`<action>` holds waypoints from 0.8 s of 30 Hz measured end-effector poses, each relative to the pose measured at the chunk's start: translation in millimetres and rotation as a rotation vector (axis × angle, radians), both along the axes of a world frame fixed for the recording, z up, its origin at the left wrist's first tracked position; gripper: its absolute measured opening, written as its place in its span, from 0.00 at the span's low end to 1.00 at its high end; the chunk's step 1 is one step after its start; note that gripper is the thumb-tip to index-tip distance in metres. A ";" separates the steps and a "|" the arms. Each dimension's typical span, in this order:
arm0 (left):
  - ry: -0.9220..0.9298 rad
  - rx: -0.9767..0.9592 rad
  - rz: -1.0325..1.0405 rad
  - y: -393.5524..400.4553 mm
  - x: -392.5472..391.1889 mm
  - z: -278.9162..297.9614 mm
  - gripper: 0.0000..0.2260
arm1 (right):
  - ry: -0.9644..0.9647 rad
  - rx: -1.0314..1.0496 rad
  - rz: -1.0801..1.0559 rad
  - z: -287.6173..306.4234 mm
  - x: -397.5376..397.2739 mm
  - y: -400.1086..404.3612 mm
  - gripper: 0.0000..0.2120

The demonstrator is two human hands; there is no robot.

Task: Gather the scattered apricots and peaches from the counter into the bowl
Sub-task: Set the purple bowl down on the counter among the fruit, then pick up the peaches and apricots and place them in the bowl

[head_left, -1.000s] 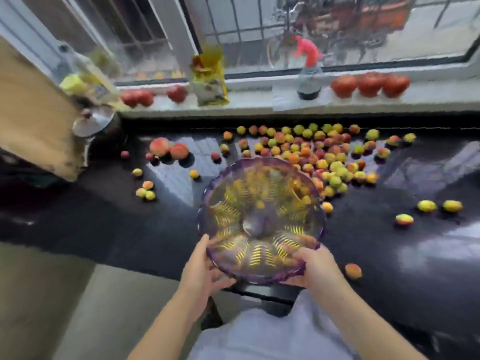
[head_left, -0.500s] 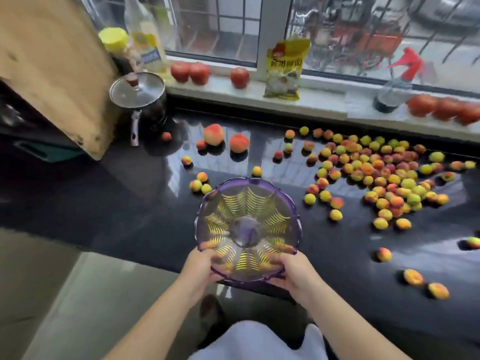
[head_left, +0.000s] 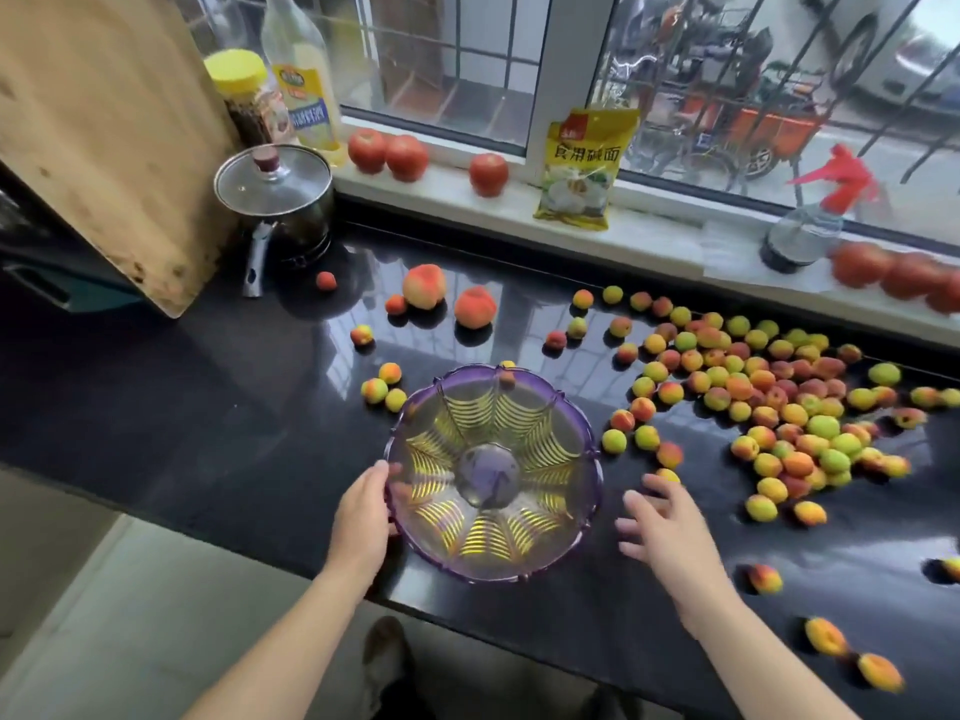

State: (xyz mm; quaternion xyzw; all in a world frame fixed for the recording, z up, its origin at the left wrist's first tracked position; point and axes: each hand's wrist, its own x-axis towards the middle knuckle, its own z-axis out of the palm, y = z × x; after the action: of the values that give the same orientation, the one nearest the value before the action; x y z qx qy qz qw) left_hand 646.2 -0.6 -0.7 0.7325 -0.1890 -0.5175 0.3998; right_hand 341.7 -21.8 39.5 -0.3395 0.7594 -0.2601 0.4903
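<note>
- Head view: a purple glass bowl (head_left: pixel 493 472) with yellow ribbed panels sits on the black counter (head_left: pixel 218 407), near its front edge; nothing lies inside it.
- The left hand (head_left: pixel 363 517) grips the bowl's left rim, its thumb over the edge and the fingers curled round the outside.
- The right hand (head_left: pixel 667 532) hovers just to the right of the bowl, clear of the rim, with fingers spread and relaxed and nothing in it.
- Two peaches (head_left: pixel 425 286) lie side by side behind the bowl, toward the windowsill.
- The main scatter of apricots (head_left: pixel 769 402) spreads over the counter to the right of the bowl, yellow, green and red-blushed, many of them touching.
- A cluster of three apricots (head_left: pixel 383 388) lies just beside the bowl's upper left rim, and single ones lie further back.
- A few more apricots lie near the front edge at the far right, well apart from the rest.
- A lidded pot (head_left: pixel 275 200) stands at the back left beside a leaning wooden board (head_left: pixel 104 137).
- On the windowsill (head_left: pixel 519 210) stand tomatoes (head_left: pixel 387 154), a yellow packet (head_left: pixel 584 171), an oil bottle (head_left: pixel 304 90) and a spray bottle (head_left: pixel 810 226).
</note>
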 end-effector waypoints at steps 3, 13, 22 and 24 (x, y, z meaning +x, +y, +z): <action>-0.313 -0.183 0.101 -22.3 22.2 -21.6 0.17 | 0.294 -0.181 0.062 10.9 -12.9 -36.3 0.15; -0.614 -0.435 0.140 -58.8 44.9 -81.3 0.15 | 0.608 -0.499 0.830 -32.0 128.9 -231.5 0.23; -0.689 -0.490 0.187 -54.7 51.9 -91.0 0.14 | 0.726 -0.484 0.981 -81.4 187.6 -295.4 0.33; -0.681 -0.494 0.196 -55.7 52.1 -90.9 0.14 | 0.718 -0.567 0.921 -71.9 182.2 -288.8 0.30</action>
State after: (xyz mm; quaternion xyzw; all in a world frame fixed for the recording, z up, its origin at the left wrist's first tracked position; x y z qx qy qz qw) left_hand 698.3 -56.3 -91.6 0.7585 -0.3580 -0.1450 0.5249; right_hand 523.9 -310.6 -32.4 -0.8127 0.5543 -0.0839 0.1587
